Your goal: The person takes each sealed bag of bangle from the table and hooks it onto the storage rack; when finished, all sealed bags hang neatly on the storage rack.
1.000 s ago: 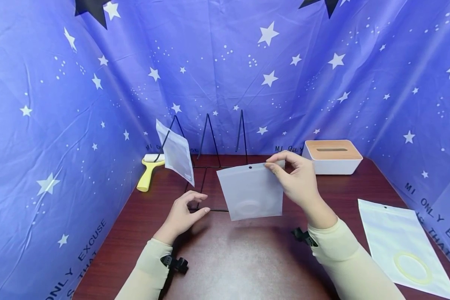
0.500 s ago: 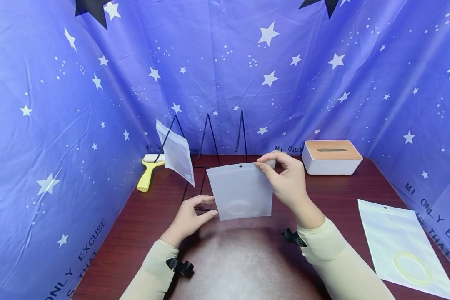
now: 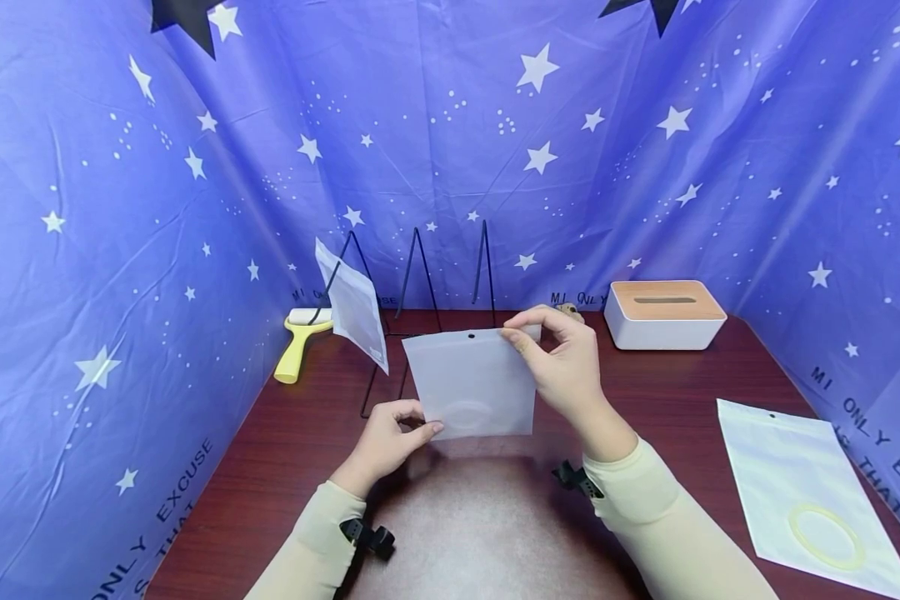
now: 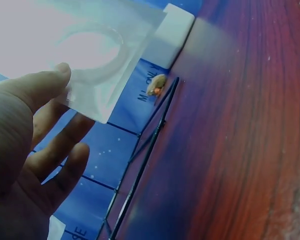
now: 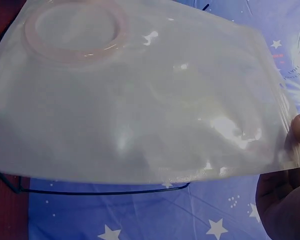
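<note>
Centrally in frame, the right hand (image 3: 566, 367) pinches the frosted pouch (image 3: 468, 379) up top, the left hand (image 3: 390, 437) its lower-left corner; uneven pulling might crease it.

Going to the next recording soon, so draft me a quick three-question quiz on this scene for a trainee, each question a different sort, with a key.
1. True or false: the right hand pinches the held bag at its top edge.
2. Which of these is slotted on top? A) roller; B) box; C) curtain.
3. How many bags show in the head view?

Key:
1. True.
2. B.
3. Three: the held bag, a second bag on the black rack, and a third bag lying flat on the table.
</note>
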`<state>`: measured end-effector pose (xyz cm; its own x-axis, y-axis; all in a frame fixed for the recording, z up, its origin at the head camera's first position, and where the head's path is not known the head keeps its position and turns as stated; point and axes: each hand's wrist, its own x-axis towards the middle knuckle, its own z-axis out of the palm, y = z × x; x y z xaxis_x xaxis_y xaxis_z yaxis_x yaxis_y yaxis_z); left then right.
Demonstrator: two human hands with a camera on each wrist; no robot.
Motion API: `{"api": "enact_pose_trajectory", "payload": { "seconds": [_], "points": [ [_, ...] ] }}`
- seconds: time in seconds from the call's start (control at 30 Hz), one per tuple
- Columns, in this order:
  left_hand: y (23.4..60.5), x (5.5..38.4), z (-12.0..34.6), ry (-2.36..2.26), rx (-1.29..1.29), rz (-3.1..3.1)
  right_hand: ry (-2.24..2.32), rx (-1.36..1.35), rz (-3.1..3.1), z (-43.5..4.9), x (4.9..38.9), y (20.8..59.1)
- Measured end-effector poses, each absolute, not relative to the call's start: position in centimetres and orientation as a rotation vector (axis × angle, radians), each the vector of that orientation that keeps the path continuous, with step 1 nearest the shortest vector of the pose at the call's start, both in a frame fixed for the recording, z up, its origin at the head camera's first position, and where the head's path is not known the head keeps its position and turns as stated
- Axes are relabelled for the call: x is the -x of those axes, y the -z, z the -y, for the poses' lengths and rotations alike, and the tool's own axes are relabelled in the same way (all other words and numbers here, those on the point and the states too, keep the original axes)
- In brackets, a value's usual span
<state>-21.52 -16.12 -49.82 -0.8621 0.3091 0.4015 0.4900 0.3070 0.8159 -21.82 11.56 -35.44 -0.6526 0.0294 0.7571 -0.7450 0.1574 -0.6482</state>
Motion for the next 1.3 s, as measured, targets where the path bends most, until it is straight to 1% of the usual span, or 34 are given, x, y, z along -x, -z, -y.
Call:
{"api": "enact_pose_trajectory", "payload": {
  "seconds": [0.17,0.47,0.73,1.0,1.3],
  "points": [
    [50.3,21.7,16.5,1.544,0.717,2.358,-1.618,-0.698,1.818,-11.4,21.8,35.6],
    [50.6,22.0,17.1,1.64,0.689,2.256,-1.687,-0.726,1.878,-10.9,20.0,33.6],
    [50.0,21.9,17.5,1.68,0.631,2.244,-1.731,-0.747,1.931,-11.2,22.3,36.6],
    [47.4,20.5,17.5,1.705,0.619,2.18,-1.719,-0.77,1.951,-11.2,22.7,37.3],
    [50.2,22.3,19.1,1.627,0.581,2.228,-1.722,-0.746,1.945,-10.7,22.6,37.1]
  ]
}}
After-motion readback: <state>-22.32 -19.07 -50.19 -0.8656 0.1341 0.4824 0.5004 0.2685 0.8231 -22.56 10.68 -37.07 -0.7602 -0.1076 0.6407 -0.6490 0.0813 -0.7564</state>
